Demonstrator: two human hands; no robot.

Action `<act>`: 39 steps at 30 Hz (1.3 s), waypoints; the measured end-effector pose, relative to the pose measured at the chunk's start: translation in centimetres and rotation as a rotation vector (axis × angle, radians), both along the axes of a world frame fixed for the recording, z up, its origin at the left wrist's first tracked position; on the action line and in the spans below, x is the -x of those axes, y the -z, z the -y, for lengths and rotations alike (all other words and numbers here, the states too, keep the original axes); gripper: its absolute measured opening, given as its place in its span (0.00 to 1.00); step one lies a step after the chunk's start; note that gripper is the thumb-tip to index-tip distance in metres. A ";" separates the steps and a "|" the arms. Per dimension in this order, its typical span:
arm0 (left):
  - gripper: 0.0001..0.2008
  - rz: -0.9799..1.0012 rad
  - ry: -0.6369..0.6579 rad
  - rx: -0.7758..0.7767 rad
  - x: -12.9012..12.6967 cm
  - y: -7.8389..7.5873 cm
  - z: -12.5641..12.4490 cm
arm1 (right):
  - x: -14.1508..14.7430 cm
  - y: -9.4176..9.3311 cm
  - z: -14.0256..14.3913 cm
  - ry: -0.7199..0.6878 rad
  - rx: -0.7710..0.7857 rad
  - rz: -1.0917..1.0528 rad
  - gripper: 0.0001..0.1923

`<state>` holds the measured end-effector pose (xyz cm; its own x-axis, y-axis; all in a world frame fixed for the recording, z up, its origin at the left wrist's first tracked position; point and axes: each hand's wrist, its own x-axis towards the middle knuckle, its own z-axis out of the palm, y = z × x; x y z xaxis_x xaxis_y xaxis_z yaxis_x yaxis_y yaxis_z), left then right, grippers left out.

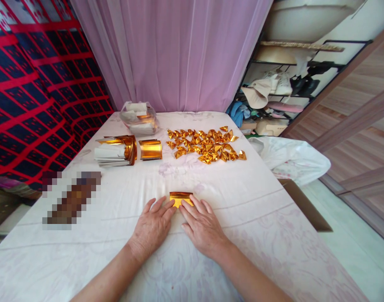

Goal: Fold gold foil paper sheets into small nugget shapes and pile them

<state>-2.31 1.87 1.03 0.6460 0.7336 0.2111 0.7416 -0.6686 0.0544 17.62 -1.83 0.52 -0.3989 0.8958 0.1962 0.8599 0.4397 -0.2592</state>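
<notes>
White-clothed table [122, 251] fills the view, near edge cut off. Behind it a pink curtain [173, 50]. Pixelated patch [70, 197] at left, contents unreadable. Heap of folded gold pieces [206, 146] far centre. Gold foil sheet [181, 198] near centre, lower part hidden under fingertips. Left hand [152, 228] and right hand [202, 226] lie flat, fingers spread, pressing its edge.

gold foil sheet [181, 198], flat, partly folded
</notes>
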 end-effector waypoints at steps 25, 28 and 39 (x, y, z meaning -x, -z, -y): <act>0.15 0.087 -0.015 -0.074 0.5 0.9 0.3 | -2.1 0.0 -2.0 -0.032 -0.261 -0.079 0.08; 0.15 0.127 -0.006 -0.060 0.9 0.6 0.2 | -2.2 -0.1 -2.1 -0.029 -0.298 -0.138 0.08; 0.16 0.193 -0.042 -0.079 1.1 1.0 -0.2 | -3.5 0.7 -2.8 0.169 -0.289 -0.118 0.10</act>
<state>-3.38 2.08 0.06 0.5574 0.7353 0.3856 0.7497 -0.6453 0.1468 21.08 0.93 -0.23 -0.2091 0.8481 0.4868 0.8984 0.3632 -0.2469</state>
